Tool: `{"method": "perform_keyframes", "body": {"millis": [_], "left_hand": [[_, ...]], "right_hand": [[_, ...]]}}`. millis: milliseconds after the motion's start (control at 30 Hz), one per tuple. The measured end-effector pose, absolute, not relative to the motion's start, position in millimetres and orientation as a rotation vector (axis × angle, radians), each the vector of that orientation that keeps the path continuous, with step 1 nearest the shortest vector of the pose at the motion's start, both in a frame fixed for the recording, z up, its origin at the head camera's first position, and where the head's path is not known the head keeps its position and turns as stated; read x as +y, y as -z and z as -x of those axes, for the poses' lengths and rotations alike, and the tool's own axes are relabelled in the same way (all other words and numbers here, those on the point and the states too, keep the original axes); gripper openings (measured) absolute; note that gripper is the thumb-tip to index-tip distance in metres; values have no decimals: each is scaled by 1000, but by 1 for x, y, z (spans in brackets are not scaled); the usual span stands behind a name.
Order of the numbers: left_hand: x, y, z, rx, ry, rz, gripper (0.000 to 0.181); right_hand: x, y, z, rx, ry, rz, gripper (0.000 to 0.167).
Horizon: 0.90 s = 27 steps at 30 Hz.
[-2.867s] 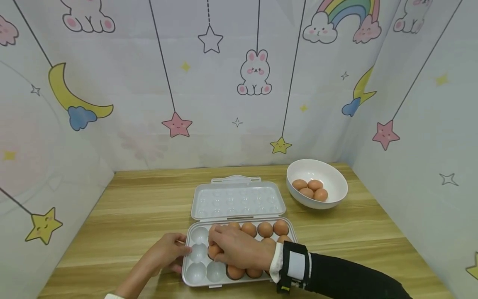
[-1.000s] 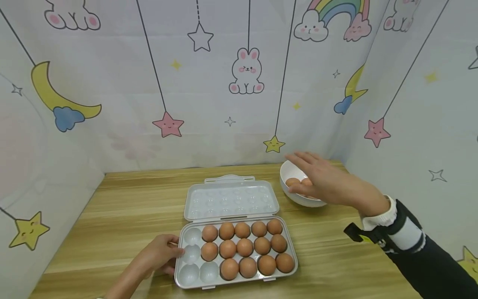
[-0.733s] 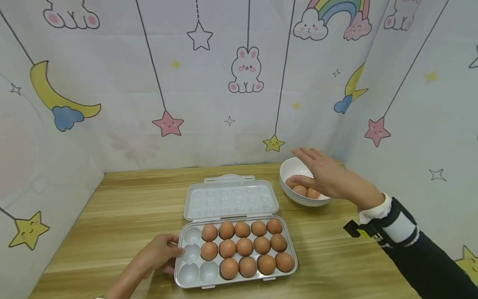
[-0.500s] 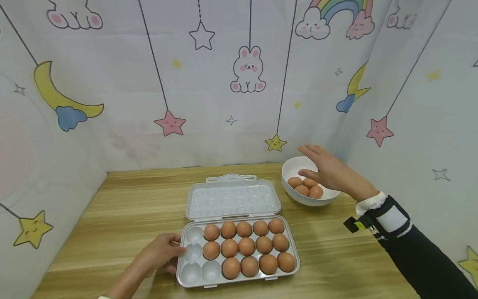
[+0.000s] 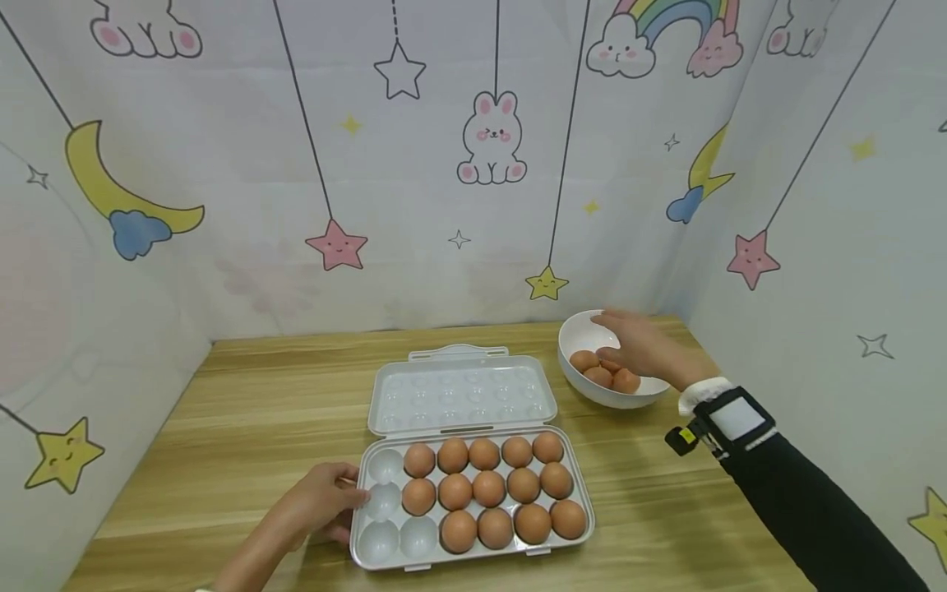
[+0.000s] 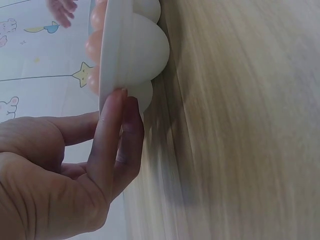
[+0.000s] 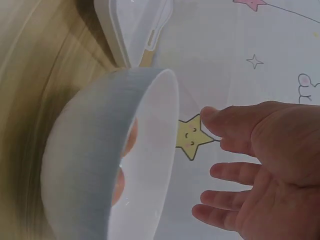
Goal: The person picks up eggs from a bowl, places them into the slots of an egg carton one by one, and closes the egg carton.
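Note:
A white plastic egg carton [image 5: 395, 564] lies unfolded on the table, with several brown eggs [image 5: 488, 488] seated in its cups. Bare white hollows show along its left end and at one front cup beside them. My left hand [image 5: 320, 503] pinches the carton's left rim; the left wrist view shows thumb and fingers on either side of it. Farther back on the right stands a white bowl [image 5: 617, 400] holding several brown eggs [image 5: 598, 376]. Over its right side hovers my right hand [image 5: 647, 345], fingers extended and apart from the eggs in the right wrist view.
The carton's ribbed lid [image 5: 462, 396] lies folded back behind the egg rows, left of the bowl. Wood-patterned table [image 5: 281, 395] runs beneath everything. A printed cloth wall [image 5: 414, 304] rises behind the table and along both sides.
My right hand has left an egg in the carton's middle row and moved right and back to the bowl. In the last half second it has lowered towards the bowl. My left hand keeps its grip.

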State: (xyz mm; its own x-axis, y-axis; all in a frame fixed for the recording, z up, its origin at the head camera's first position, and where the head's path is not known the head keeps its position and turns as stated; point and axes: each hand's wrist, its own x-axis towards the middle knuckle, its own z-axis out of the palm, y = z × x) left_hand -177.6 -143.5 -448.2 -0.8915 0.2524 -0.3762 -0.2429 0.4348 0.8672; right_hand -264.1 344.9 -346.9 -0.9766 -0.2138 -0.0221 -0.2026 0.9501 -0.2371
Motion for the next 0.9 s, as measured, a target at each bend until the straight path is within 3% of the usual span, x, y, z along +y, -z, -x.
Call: {"method": "perform_keyframes", "body": {"millis": [367,900], "left_hand": [[-145,446,178,2234,-1460,-22,29],[-148,448,178,2221,-1465,-43,31]], "right_hand": [[364,382,287,2992,377,307,40],[376,403,303,2958,348,444,29]]}}
